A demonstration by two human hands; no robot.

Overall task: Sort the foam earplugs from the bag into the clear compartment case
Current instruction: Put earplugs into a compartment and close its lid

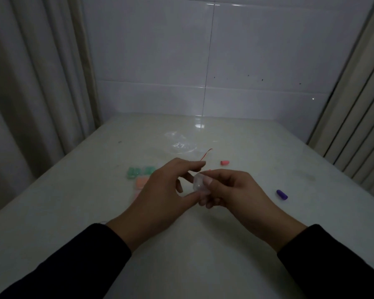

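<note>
A small clear plastic piece (198,184), too blurred to be identified further, is held above the white table (235,234), between the two hands. It is pinched by the right hand (229,190), whose thumb is pressed against its near face while the other fingers are curled beneath it. The left hand (162,190) is held just beside it, loosely spread, with the forefinger stretched out above the piece and the thumb reaching toward its lower edge; whether that thumb actually touches the piece cannot be told. Behind the left hand, green earplugs (138,172) and orange earplugs (141,182) are seen lying on the table in tidy groups, apparently inside the clear compartment case, whose walls can hardly be made out. A pink earplug (224,162) lies loose on the table beyond the right hand, and a purple earplug (282,194) lies well apart to the right. The crumpled clear bag (179,143) rests farther back near the table's middle, with a thin red strip (206,154) just beside it. Dark sleeves (73,266) cover both forearms. White tiles (203,61) form the back wall, and curtains (30,83) hang at either side.
</note>
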